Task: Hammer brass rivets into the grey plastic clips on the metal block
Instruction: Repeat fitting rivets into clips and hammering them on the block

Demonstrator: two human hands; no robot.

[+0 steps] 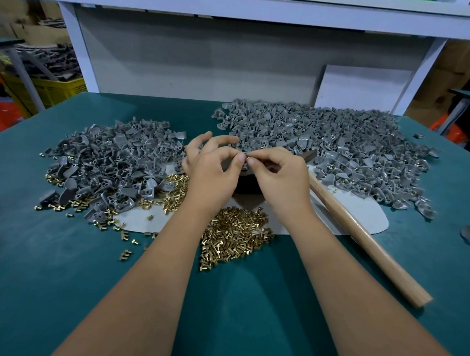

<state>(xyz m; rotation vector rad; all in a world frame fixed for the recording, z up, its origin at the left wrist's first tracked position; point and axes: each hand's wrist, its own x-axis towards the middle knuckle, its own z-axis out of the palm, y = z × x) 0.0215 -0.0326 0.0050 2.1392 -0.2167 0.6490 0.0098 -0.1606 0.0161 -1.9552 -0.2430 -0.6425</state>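
Note:
My left hand (214, 167) and my right hand (279, 174) meet above the dark metal block (245, 186), which they mostly hide. Between the fingertips of both hands sits a small brass rivet (247, 157); my right thumb and forefinger pinch it. Under the fingers a grey plastic clip (244, 166) is partly visible. Loose brass rivets (233, 236) lie in a heap in front of the block. The hammer lies to the right, its wooden handle (361, 239) pointing toward me and its head (310, 154) against the clip pile.
Two big heaps of grey clips lie on the green table: one at the left (112, 166), one at the back right (325, 144). A pale grey mat (362, 214) lies under the block. A white shelf frame (80, 47) stands behind.

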